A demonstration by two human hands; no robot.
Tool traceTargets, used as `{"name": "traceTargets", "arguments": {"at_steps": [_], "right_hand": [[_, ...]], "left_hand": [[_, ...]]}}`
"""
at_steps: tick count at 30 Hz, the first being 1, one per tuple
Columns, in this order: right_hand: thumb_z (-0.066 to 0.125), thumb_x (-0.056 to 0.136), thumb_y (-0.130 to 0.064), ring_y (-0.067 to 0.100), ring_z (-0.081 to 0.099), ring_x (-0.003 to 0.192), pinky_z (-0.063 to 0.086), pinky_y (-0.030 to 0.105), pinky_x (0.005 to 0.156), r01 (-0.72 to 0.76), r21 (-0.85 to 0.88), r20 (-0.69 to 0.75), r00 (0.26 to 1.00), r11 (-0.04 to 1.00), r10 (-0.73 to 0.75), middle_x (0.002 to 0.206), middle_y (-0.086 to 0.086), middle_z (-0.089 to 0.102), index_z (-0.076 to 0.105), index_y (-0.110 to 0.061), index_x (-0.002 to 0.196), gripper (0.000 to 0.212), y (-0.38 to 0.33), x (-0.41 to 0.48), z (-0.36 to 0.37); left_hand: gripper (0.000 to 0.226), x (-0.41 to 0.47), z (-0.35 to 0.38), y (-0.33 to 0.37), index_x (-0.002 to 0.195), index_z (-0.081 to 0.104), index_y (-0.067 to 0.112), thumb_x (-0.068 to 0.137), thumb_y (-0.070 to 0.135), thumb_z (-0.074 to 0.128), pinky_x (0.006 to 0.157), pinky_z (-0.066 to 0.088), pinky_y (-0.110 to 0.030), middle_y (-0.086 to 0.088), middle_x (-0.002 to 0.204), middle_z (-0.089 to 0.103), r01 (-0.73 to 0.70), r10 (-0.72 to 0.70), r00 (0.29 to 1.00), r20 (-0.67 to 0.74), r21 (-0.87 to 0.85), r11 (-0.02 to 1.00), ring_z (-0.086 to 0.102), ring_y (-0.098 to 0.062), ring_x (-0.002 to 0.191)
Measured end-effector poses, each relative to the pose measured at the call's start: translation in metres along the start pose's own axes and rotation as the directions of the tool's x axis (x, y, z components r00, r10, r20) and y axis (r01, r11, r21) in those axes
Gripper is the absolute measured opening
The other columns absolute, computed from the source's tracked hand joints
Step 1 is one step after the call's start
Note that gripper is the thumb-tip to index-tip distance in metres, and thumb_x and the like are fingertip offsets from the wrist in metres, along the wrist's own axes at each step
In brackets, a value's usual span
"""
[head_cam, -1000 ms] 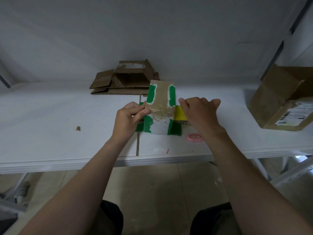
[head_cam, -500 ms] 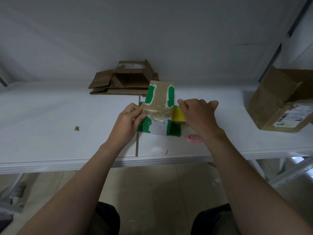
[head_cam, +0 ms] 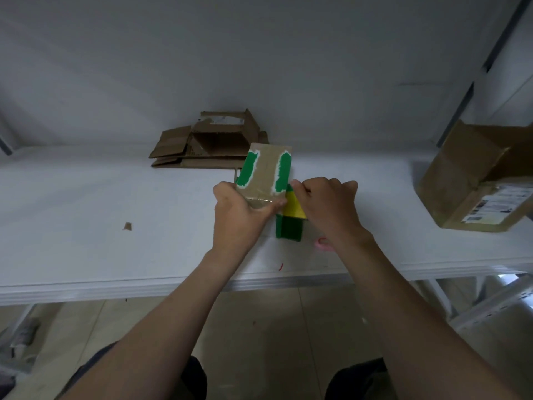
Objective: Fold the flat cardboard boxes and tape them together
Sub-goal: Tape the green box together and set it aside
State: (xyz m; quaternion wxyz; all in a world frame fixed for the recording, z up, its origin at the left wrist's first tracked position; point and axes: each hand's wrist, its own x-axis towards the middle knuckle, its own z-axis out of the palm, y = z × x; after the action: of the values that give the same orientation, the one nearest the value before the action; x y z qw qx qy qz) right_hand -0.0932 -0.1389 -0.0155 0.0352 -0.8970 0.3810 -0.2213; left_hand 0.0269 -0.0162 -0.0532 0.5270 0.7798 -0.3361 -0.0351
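A small green, white and yellow box [head_cam: 266, 171] stands near the middle of the white table [head_cam: 86, 226], with a brown tape strip running up its raised top flap. My left hand [head_cam: 239, 215] grips the box from the left, thumb laid across the taped seam. My right hand [head_cam: 326, 206] has curled fingers against the box's yellow right side; whether it pinches the flap edge is hidden. A pile of flat brown cardboard boxes [head_cam: 207, 142] lies at the back of the table behind the small box.
A larger brown carton [head_cam: 473, 180] with a shipping label sits tilted at the right of the table. A pink object [head_cam: 323, 245] lies under my right wrist. A cardboard scrap [head_cam: 127, 226] lies to the left. The table's front edge runs just below my forearms.
My left hand slid right across the front of the box, now covering its lower left part with the thumb on the tape. The right hand stayed at the right side.
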Motion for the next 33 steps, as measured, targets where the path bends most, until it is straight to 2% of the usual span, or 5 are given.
{"name": "traceTargets", "arguments": {"at_steps": [6,16,21,26,33], "right_hand": [[0.028,0.107,-0.049,0.019,0.050,0.069,0.029,0.039,0.080,-0.006,0.015,0.011,1.000,1.000,0.006,0.065,-0.006,0.050,0.059,-0.024,0.078,0.049,0.000,0.001,0.001],[0.028,0.107,-0.048,0.021,0.049,0.069,0.027,0.038,0.078,-0.067,0.097,0.011,0.998,0.993,0.066,0.065,-0.006,0.048,0.060,-0.022,0.077,0.051,0.005,0.005,0.006],[0.026,0.108,-0.046,0.020,0.051,0.069,0.026,0.038,0.078,-0.054,0.066,0.011,0.998,0.996,0.054,0.066,-0.005,0.051,0.063,-0.021,0.082,0.052,0.002,0.003,0.003],[0.024,0.108,-0.045,0.019,0.052,0.063,0.029,0.042,0.084,-0.003,-0.048,-0.028,1.000,0.999,0.001,0.064,-0.003,0.055,0.061,-0.021,0.079,0.053,-0.013,-0.001,0.001],[0.044,0.096,-0.054,0.014,0.047,0.070,0.024,0.042,0.086,0.044,0.067,0.195,0.979,0.997,-0.057,0.073,-0.004,0.056,0.056,-0.022,0.082,0.037,-0.007,-0.003,-0.016]], "left_hand": [[0.090,0.012,-0.007,0.000,0.121,0.055,0.017,0.055,0.070,0.085,0.069,0.060,-0.034,0.004,0.108,0.064,0.051,-0.051,0.999,0.001,0.143,0.988,0.066,-0.013,0.089],[0.008,0.020,-0.032,-0.030,0.096,0.078,0.023,0.092,0.022,0.072,0.070,0.052,-0.020,0.000,0.086,0.071,-0.007,0.020,0.995,0.095,-0.140,0.990,0.065,-0.016,0.081],[0.025,0.003,-0.027,-0.031,0.116,0.068,0.015,0.107,0.022,0.046,0.069,0.042,-0.031,-0.003,0.093,0.062,-0.204,0.196,0.978,0.063,0.139,0.969,0.060,-0.024,0.086],[0.090,-0.024,0.009,0.001,0.157,-0.007,-0.002,0.103,0.043,0.049,0.081,0.040,-0.027,-0.019,0.148,0.034,-0.014,0.005,0.999,0.042,0.213,0.977,0.054,-0.034,0.117],[0.118,-0.007,0.019,-0.007,0.159,-0.012,0.014,0.079,0.090,0.030,0.081,0.055,-0.055,-0.018,0.128,0.038,-0.086,0.102,0.994,-0.036,0.311,0.946,0.059,-0.040,0.098]]}}
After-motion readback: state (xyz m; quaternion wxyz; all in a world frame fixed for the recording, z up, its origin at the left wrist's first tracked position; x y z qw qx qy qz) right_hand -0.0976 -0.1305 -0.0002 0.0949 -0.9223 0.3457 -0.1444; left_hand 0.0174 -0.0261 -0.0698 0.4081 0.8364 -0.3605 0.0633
